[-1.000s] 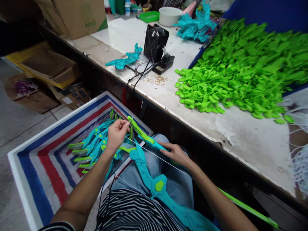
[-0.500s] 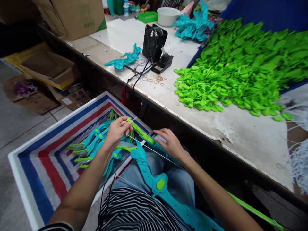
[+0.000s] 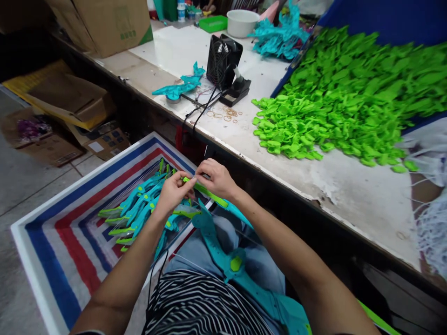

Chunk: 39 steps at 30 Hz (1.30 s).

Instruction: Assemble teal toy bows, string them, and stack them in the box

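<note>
In view are the person's two hands (image 3: 218, 177), one fan (image 3: 219, 61) and one white basin (image 3: 242, 26)

Wearing a black-and-white striped top (image 3: 200, 304), thin kinda wavy lines, with a dark short sleeve (image 3: 90, 332) just peeking in. Faded light-blue jeans (image 3: 270, 264) too, plus a skinny black cord (image 3: 159, 278) dangling down front.

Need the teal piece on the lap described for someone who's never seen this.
Find the big striped tray on the person's left, then move right to the blue jeans. A long teal piece with a lime-green hexagon slants across them. Unlike the clustered teal pieces in the tray, it lies over the lap.
</note>
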Each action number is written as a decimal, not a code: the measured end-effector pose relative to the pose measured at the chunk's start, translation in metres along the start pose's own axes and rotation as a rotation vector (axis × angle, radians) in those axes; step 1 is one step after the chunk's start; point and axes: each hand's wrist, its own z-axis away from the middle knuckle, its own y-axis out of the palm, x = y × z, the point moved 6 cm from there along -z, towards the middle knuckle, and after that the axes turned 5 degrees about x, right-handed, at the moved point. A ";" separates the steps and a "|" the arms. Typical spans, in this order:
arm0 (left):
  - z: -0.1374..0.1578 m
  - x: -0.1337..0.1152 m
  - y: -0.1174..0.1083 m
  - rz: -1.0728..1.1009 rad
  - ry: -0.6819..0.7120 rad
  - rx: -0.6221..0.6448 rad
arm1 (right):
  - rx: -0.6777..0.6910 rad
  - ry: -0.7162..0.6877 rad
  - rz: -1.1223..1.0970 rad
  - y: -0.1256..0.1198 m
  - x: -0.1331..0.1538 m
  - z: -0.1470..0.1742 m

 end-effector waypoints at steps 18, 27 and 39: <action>-0.028 -0.024 0.005 0.370 -0.046 -0.084 | -0.558 0.257 -0.265 0.012 0.014 0.026; -0.009 -0.047 0.006 0.097 0.160 -0.203 | -0.662 0.376 -0.429 0.020 0.000 0.025; -0.013 -0.037 0.009 0.280 -0.078 -0.029 | -0.528 0.241 -0.313 0.011 0.007 0.017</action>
